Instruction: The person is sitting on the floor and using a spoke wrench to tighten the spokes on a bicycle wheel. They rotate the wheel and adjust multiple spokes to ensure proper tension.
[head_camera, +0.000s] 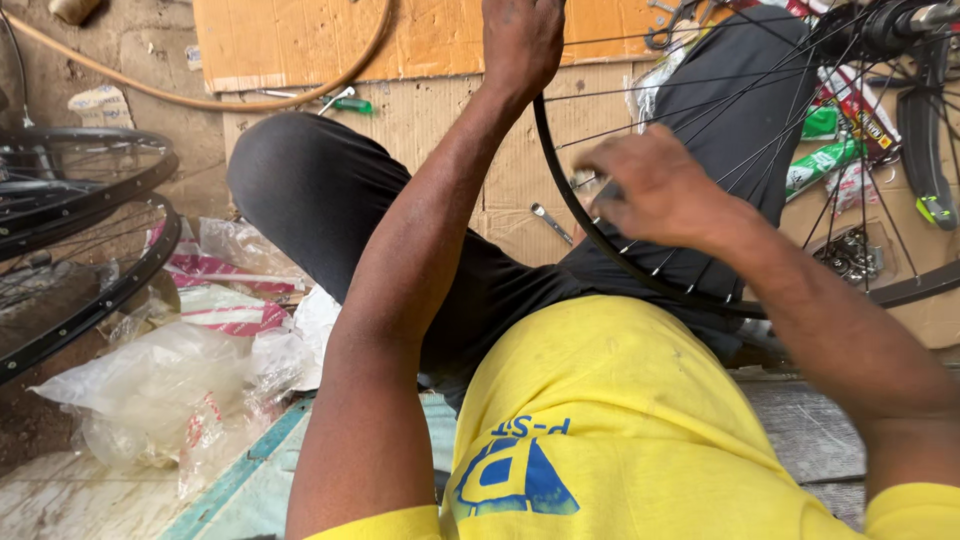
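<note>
A black spoked bicycle wheel rim (600, 245) rests upright across my lap, its hub (885, 25) at the top right. My left hand (520, 40) grips the top of the rim at the frame's upper edge. Lower down, my right hand (650, 190) is blurred, its fingers closed on a small tool at a spoke near the rim's inner side. I sit with black trousers and a yellow shirt.
Two more black wheel rims (90, 240) lie at the left. Crumpled plastic bags (170, 390) sit beside my left leg. Flat cardboard (440, 110) covers the floor, with a spanner (550, 222), a green-handled tool (350, 103), a hose (250, 100), green packets (825, 160) and small metal parts (850, 255).
</note>
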